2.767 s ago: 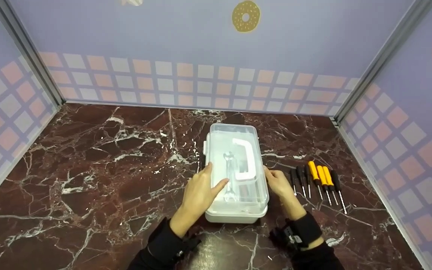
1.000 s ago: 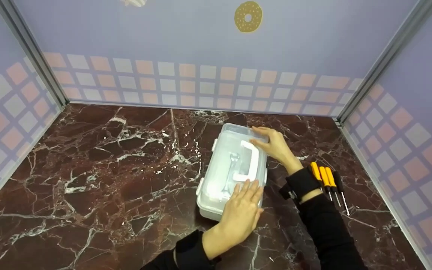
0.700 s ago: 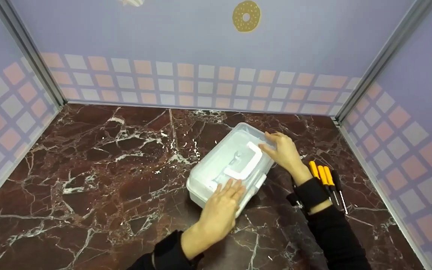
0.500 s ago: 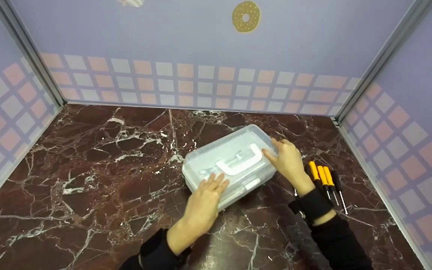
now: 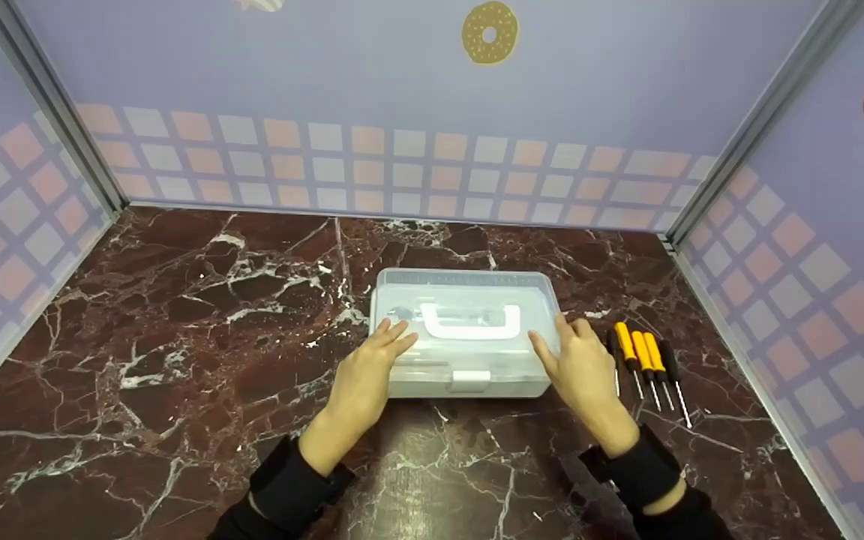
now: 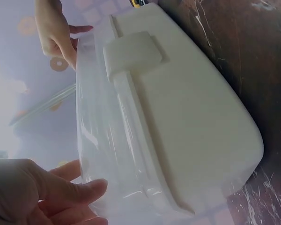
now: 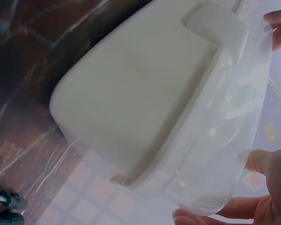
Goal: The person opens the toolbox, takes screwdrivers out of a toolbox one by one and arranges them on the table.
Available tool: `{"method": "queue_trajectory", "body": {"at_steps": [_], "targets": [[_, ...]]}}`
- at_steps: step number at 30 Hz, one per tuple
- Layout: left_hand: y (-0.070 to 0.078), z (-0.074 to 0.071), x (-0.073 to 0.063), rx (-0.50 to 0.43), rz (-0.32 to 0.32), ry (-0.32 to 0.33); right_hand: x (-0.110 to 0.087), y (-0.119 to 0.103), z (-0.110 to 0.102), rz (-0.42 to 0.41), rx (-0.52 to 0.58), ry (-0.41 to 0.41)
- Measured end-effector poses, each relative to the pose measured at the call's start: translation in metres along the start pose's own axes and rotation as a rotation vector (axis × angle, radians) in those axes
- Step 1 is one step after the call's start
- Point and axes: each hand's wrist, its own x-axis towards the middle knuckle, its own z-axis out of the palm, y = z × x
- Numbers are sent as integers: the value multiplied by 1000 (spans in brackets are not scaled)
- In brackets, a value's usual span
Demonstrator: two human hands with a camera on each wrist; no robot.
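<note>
A white plastic toolbox (image 5: 469, 334) with a clear lid and a folded-down white handle (image 5: 469, 324) lies lengthwise across the table, lid down. Its front latch (image 5: 469, 380) faces me. Something metallic shows faintly through the lid. At the left front corner my left hand (image 5: 361, 379) holds the lid, fingers over its top and side. My right hand (image 5: 584, 371) holds the right front corner, the thumb on the lid and fingers along the side. Both wrist views show fingertips touching the clear plastic (image 6: 98, 122) around the corners.
Several screwdrivers (image 5: 646, 360) with yellow or black handles lie in a row right of the box, close to my right hand, which partly hides that row. Dark veined marble (image 5: 199, 375) covers the table. Patterned walls (image 5: 402, 172) stand at the back and both sides.
The toolbox has turned from lengthwise away from me to crosswise, its latch now towards me. My left hand has shifted to the left corner, my right hand to the right corner.
</note>
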Motion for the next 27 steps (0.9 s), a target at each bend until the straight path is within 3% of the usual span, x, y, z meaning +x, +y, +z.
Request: {"method": "queue_trajectory", "body": {"at_steps": [3,9,12,19,23,27], "targets": [[-1,0,-1,20,54,23,-7,0,-2,-19,21,30],[3,6,-8,113,157,115,-19,-1,0,-255,112,170],[6,9,-11,173,197,151,-24,-4,3,-324,122,203],[8,20,-11,263,201,223,-27,-6,8,-338,85,247],[6,25,-6,247,183,265,-23,-6,10,-328,75,263],[1,29,7,218,151,259,-12,-6,14,-287,69,230]]}}
